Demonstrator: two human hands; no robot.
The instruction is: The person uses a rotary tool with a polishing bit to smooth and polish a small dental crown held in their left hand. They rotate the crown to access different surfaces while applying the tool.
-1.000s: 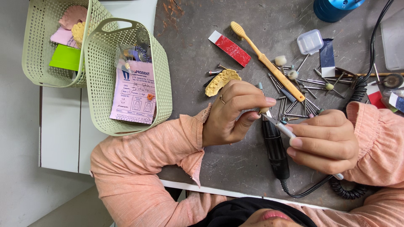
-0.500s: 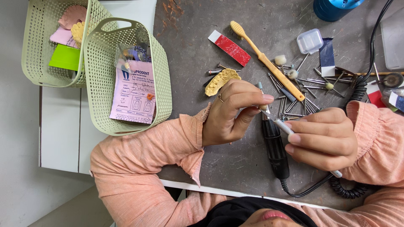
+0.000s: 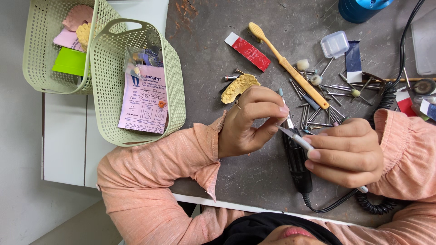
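Fingers (image 3: 272, 111) of left hand (image 3: 250, 122) pinched shut on something small at their tips, too small to make out, held above the middle of the counter (image 3: 204, 59). Right hand (image 3: 347, 152) clenched around a slim white-handled blade tool (image 3: 297, 139), its metal point aimed at the left fingertips and nearly touching them. Beneath both hands, flat on the counter, a black rotary handpiece (image 3: 296, 159), bur end toward the far edge, black cable (image 3: 331, 205) trailing off toward the near edge and coiling to the right. Just beyond the left hand, a yellow dental cast (image 3: 238, 87), touching nothing but the counter. Farther toward the far edge, a red and white strip (image 3: 247, 51) and a yellow toothbrush (image 3: 290, 68) lying slantwise, bristles toward the far edge. To the right of the brush, a loose scatter of metal burs (image 3: 329, 97), with a small clear plastic box (image 3: 334, 44) near them. At the far right corner, a blue round container (image 3: 361, 8), cut by the frame. Off the left edge of the counter, on a white surface, two pale green mesh baskets (image 3: 109, 72) side by side and touching; in the nearer one a pink paper form (image 3: 145, 102) under a clear bag, in the other a green card and pink casts. Peach sleeves (image 3: 150, 172) on both arms.
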